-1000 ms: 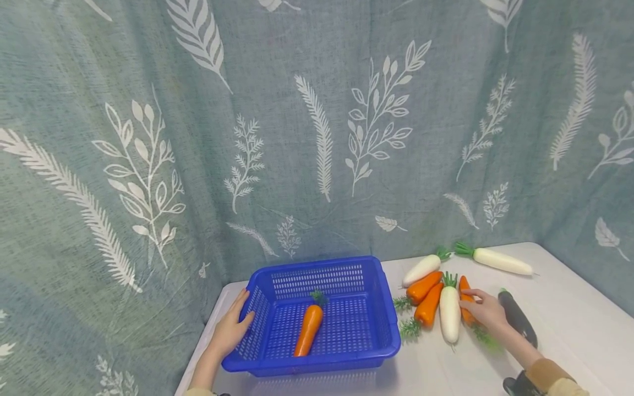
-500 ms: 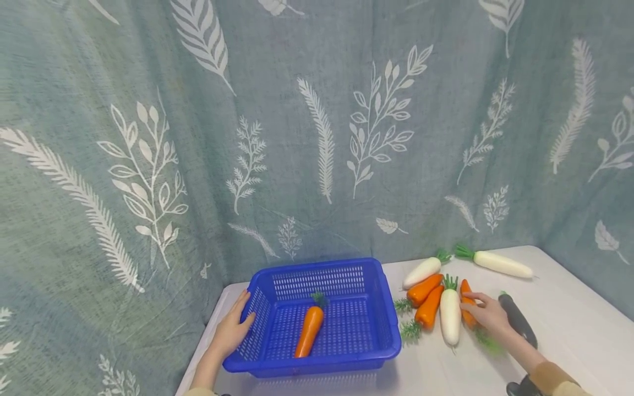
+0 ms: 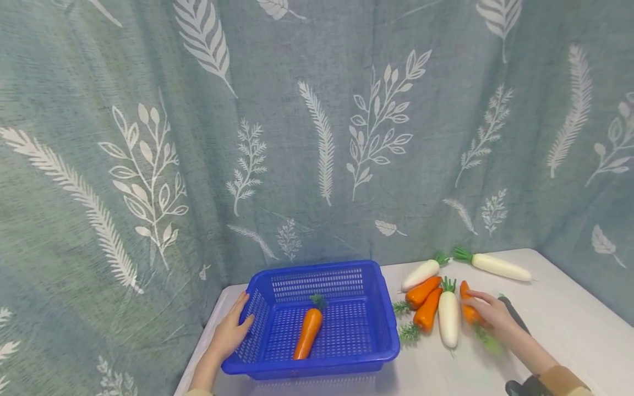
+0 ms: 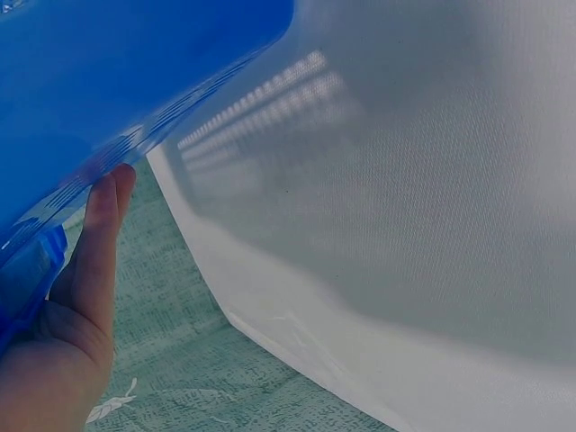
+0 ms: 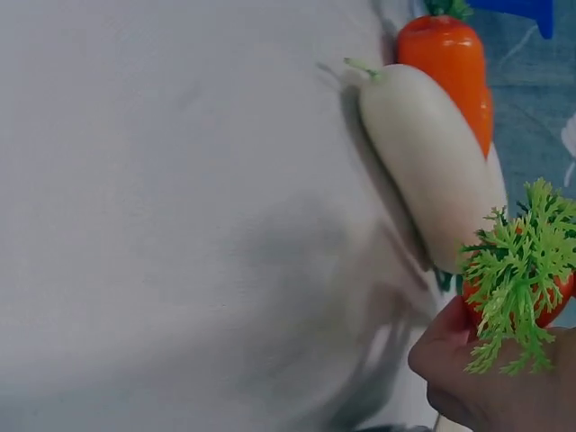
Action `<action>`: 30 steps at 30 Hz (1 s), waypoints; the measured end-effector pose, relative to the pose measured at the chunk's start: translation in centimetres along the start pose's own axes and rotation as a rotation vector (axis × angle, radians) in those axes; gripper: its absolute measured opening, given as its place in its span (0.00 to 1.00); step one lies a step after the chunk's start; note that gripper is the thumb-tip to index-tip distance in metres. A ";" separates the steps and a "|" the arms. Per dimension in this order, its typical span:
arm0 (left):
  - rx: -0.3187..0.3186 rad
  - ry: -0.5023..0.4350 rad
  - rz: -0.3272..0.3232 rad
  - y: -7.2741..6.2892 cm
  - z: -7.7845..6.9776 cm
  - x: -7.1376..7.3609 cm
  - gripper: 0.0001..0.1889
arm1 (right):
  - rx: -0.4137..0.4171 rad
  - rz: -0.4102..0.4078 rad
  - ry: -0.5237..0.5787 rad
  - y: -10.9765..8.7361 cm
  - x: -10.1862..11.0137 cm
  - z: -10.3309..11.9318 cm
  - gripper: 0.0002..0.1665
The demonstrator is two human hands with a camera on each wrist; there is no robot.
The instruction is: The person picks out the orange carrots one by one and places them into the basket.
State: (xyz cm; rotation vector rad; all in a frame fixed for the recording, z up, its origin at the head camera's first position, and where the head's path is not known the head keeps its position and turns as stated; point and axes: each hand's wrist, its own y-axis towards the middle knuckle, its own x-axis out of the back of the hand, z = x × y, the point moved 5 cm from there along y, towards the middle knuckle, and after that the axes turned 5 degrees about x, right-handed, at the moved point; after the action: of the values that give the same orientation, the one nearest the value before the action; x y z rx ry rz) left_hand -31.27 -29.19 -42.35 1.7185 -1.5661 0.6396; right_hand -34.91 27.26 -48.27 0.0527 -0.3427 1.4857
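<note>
My left hand (image 3: 230, 333) holds the left rim of a blue plastic basket (image 3: 317, 364), thumb over the rim and fingers along the outer wall. In the left wrist view, the fingers (image 4: 101, 238) lie against the basket's side. Inside the basket lies one carrot (image 3: 308, 333) with a green top. On the right, my right hand (image 3: 490, 314) grips another carrot (image 3: 465, 291), its leafy top (image 5: 526, 270) facing the right wrist camera. Just left of that carrot is a white radish (image 3: 449, 319). The eggplant (image 3: 516, 314) is partly hidden behind my right hand and forearm.
Two more carrots (image 3: 427, 312) and a white radish (image 3: 421, 275) lie together right of the basket. Another long white radish (image 3: 501, 267) lies near the table's back edge. A leaf-patterned green curtain (image 3: 317, 137) hangs behind the white table (image 3: 569, 319).
My right hand has closed further on the carrot and shifted slightly, and its forearm covers more of the eggplant. The left hand stays on the basket.
</note>
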 end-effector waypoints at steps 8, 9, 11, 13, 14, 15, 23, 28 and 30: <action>-0.061 -0.038 -0.040 0.0 0.5 0.0 0.29 | 0.107 0.030 0.066 -0.4 0.3 2.5 0.37; -0.083 -0.021 -0.065 -0.1 0.7 0.0 0.29 | 0.123 0.031 0.080 -0.4 0.4 2.8 0.37; -0.107 -0.030 -0.087 0.0 0.9 -0.1 0.29 | 0.149 0.035 0.121 -0.5 0.5 3.3 0.37; -0.103 -0.030 -0.083 0.0 0.9 -0.1 0.29 | 0.169 0.040 0.161 -0.5 0.5 3.7 0.36; -0.093 -0.027 -0.074 0.0 0.8 -0.1 0.29 | 0.179 0.043 0.174 -0.5 0.6 3.8 0.35; -0.082 -0.021 -0.066 -0.1 0.7 0.0 0.29 | 0.185 0.045 0.185 -0.5 0.6 3.9 0.34; 0.006 0.012 0.013 0.1 -0.1 0.1 0.30 | 0.170 0.063 0.238 -0.4 0.3 3.8 0.31; 0.007 0.004 0.016 0.1 -0.2 0.1 0.30 | 0.114 0.076 0.286 -0.2 -0.6 3.4 0.37; 0.007 -0.002 0.017 0.1 -0.3 0.0 0.30 | 0.089 0.084 0.316 -0.2 -1.1 3.2 0.37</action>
State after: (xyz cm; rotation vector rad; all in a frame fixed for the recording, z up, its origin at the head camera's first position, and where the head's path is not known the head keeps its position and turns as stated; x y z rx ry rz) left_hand -31.29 -28.99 -42.12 1.7128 -1.5834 0.6523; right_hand -35.37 25.44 -45.43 -0.1262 -0.0236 1.5635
